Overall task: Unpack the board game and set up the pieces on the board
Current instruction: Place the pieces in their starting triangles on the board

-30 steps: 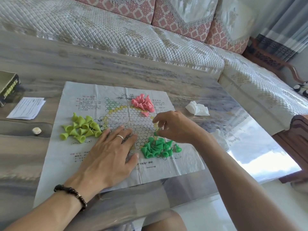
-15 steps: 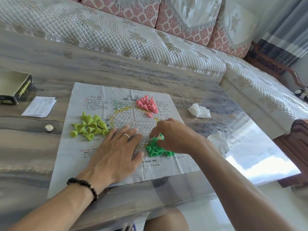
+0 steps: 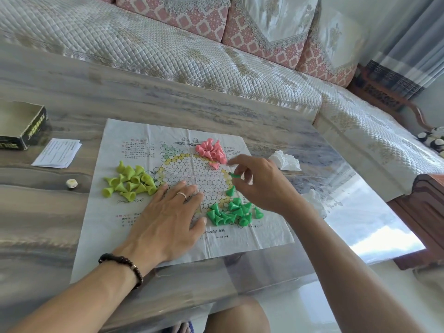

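Note:
A paper game board (image 3: 134, 219) with a honeycomb grid lies flat on the table. My left hand (image 3: 168, 217) presses flat on its lower middle, fingers spread. My right hand (image 3: 262, 186) hovers over the board's right side and pinches one green cone piece (image 3: 234, 174) between thumb and fingers. Another green cone (image 3: 231, 190) stands alone on the grid just below it. A heap of green cones (image 3: 231, 213) lies at the lower right, a heap of yellow-green cones (image 3: 131, 181) at the left, and a heap of pink cones (image 3: 212, 152) at the top.
A dark game box (image 3: 22, 126) sits at the far left, with a folded leaflet (image 3: 57, 153) and a white die (image 3: 71, 183) beside it. Crumpled white wrappers (image 3: 286, 161) lie right of the board. A quilted sofa (image 3: 216, 58) runs behind the table.
My right hand has risen from the green heap with one cone pinched, moving up toward the board's right edge. One green cone now stands alone on the grid. The left hand stays put.

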The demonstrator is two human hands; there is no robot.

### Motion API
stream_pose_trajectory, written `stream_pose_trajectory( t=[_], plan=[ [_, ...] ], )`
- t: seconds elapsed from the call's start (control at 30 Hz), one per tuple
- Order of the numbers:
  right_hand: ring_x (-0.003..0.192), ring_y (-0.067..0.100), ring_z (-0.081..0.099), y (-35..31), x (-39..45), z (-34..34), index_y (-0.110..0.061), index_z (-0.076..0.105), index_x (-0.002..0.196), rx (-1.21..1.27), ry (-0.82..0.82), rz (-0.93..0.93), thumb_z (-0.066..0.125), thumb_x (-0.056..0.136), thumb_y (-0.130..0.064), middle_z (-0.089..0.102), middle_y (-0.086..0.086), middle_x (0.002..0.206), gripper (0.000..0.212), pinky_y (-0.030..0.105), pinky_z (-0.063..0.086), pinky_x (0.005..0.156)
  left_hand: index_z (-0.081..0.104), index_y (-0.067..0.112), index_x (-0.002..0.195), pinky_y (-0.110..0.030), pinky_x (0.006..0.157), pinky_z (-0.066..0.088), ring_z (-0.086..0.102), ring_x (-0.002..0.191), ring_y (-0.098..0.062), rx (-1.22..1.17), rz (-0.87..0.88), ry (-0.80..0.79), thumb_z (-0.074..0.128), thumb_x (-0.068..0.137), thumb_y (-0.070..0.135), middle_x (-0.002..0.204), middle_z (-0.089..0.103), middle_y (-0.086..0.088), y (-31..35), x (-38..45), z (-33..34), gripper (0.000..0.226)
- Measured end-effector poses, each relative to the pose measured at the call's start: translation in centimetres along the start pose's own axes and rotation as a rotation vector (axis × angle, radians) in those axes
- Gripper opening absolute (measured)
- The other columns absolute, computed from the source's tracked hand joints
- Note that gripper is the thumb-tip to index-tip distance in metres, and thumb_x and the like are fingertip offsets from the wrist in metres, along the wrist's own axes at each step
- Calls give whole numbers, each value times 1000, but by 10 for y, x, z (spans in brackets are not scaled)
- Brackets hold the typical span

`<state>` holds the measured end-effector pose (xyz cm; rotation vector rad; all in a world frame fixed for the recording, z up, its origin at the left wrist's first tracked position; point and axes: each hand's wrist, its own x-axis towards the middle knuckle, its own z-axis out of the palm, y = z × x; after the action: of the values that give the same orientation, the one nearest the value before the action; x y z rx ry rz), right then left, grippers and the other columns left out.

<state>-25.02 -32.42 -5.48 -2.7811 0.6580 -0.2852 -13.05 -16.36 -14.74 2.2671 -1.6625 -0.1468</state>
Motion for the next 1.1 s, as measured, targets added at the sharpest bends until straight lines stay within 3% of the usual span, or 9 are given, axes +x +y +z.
stream_pose_trajectory(
  t=[0.07, 0.17, 0.3, 0.4, 0.53, 0.63, 0.7, 0.8, 1.1],
  plan=[
    [71, 8, 62, 0, -1, -3, -28, 59, 125, 34, -16, 22, 55, 92, -13, 61, -14, 87, 36, 14, 49, 67, 20, 27, 150, -37, 119, -2, -2, 147, -12, -1, -4, -6, 8, 86, 58, 159, 13, 4, 0, 0, 0, 72],
    [72, -4, 60, 1, 0, -5, -23, 70, 110, 33, 15, 63, 58, 92, -13, 64, -12, 85, 23, 7, 45, 67, 21, 27, 150, -37, 119, -2, -2, 147, -11, -23, -8, -14, 14, 87, 57, 159, 13, 4, 0, 1, -2, 69],
    [64, -5, 65, 3, -1, -6, -14, 74, 93, 100, 2, 98, 66, 88, -13, 70, -10, 74, 9, 12, 52, 69, 16, 26, 151, -38, 119, -4, -5, 147, -12, -12, 5, -82, 25, 96, 55, 160, 8, 3, -1, 4, -6, 63],
    [64, -11, 58, 3, -1, -8, -14, 76, 87, 43, -16, 69, 71, 86, -18, 65, -15, 71, 6, 5, 45, 63, 11, 25, 152, -38, 119, -5, -8, 146, -14, 37, 23, -91, 27, 96, 55, 161, 3, 3, -2, 1, -11, 65],
    [64, -6, 56, 4, 1, -8, -12, 76, 97, -65, -70, 47, 62, 88, -6, 73, -4, 90, 17, 10, 50, 70, 10, 26, 153, -37, 117, -9, -7, 147, -15, 44, 45, -49, 15, 91, 62, 161, 7, 1, -3, -9, -10, 72],
    [78, 7, 64, 5, 3, -1, -13, 74, 102, -162, -127, 19, 54, 90, -4, 73, 1, 102, 25, 20, 54, 75, 14, 24, 152, -36, 116, -9, -3, 147, -17, 37, 58, -33, -4, 74, 66, 160, 12, 1, -6, -12, -8, 91],
    [88, 14, 66, 5, 5, 3, -14, 74, 99, -217, -146, -6, 54, 90, -5, 73, 0, 99, 24, 31, 55, 80, 22, 21, 151, -33, 115, -8, 4, 147, -19, 34, 74, 10, 0, 77, 64, 159, 19, -2, -7, -14, -4, 89],
    [88, 11, 61, -1, 7, 5, -15, 72, 99, -272, -186, -49, 57, 92, -8, 68, -3, 98, 17, 29, 53, 81, 34, 18, 147, -31, 117, -4, 14, 146, -20, 1, 75, 72, 13, 85, 60, 155, 30, -5, -7, -17, 0, 78],
    [90, 14, 61, -4, 12, 19, -20, 71, 104, -340, -215, -90, 60, 94, -17, 58, -6, 104, 15, 32, 53, 77, 30, 20, 149, -29, 114, -5, 8, 147, -17, -3, 93, 105, 17, 89, 58, 157, 25, -3, -7, -19, 2, 71]
  ],
)
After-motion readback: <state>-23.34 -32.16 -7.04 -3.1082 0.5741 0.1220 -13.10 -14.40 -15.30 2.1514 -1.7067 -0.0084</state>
